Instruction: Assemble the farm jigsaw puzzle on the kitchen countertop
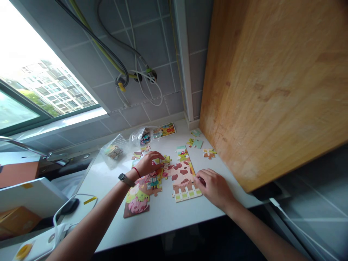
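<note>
My left hand (149,164), with a watch and a red cord at the wrist, reaches over the joined jigsaw section (137,204) with a pink pig. Its fingers are bent and closed on a yellow-green puzzle piece (166,159) near the middle. To the right lies another joined section (181,177) with brown cow patches and a white fence. Against that section's right edge rests my right hand (214,186), fingers curled and thumb pressed in. Whatever is between those fingertips, if anything, is hidden.
Loose puzzle pieces (209,153) lie at the right by a wooden panel (272,83). Clear bags with pieces (114,151) and a picture card (164,130) sit at the back of the white table (163,215). A cable and a black mouse-like object (70,206) are at the left.
</note>
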{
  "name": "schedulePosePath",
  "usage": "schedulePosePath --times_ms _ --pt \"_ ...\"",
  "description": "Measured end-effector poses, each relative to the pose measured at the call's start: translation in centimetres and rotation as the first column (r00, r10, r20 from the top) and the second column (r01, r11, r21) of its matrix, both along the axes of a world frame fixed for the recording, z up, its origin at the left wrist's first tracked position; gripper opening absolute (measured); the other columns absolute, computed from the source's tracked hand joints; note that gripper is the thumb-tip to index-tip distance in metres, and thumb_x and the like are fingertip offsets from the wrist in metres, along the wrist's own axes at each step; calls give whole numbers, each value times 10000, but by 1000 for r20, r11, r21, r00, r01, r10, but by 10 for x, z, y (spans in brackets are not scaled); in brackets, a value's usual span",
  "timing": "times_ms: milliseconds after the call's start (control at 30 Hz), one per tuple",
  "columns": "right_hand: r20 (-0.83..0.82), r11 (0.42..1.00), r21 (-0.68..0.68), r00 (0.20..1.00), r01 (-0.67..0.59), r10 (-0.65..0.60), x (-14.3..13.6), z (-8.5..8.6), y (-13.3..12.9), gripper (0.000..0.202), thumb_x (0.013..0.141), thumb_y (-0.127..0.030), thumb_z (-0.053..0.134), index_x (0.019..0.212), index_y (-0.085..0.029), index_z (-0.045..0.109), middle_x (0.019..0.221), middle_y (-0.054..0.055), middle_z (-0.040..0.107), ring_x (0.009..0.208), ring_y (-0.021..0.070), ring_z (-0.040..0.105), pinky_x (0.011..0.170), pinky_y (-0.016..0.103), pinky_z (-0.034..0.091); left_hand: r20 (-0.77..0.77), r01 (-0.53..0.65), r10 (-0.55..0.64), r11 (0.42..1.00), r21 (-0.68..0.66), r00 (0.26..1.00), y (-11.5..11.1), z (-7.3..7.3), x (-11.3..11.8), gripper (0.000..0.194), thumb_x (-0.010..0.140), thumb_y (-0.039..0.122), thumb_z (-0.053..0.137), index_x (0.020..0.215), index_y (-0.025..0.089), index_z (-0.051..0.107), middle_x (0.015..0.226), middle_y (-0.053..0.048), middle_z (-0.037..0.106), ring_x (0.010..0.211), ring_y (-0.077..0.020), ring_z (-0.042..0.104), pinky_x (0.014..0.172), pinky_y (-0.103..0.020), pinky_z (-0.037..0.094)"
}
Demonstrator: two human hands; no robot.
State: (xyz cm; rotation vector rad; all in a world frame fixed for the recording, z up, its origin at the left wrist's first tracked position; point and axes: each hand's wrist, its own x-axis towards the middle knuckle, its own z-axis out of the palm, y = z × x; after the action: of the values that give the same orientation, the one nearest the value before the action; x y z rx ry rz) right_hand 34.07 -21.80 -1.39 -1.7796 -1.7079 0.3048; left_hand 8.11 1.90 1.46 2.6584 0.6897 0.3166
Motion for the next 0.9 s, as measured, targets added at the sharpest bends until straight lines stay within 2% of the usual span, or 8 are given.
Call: schedulePosePath --times_ms 367,633,900 --pt "3 1000 7 1000 6 -6 0 1 -1 186 979 -182 589 800 -224 612 806 20 690 813 203 636 722 318 405 -67 19 -10 989 144 998 -13 -1 -15 240 1019 351 611 1137 322 817 1247 -78 717 1098 -246 692 1009 -416 571" --pt "19 999 40 1000 -1 0 0 0 0 178 976 -181 601 803 -222 614 805 17 695 783 200 632 704 314 399 3 -35 35 985 167 999 -15 -12 -21 266 1038 373 593 1199 263 774 1214 -103 729 1084 -257 693 990 -455 588" --pt "12 999 40 1000 -6 6 0 0 -1 190 976 -175 594 793 -224 601 805 19 693 791 201 635 706 309 397 -16 55 -53 972 227 998 -23 -7 -19 282 1057 373 564 1216 323 791 1224 -97 705 1023 -221 681 920 -385 596"
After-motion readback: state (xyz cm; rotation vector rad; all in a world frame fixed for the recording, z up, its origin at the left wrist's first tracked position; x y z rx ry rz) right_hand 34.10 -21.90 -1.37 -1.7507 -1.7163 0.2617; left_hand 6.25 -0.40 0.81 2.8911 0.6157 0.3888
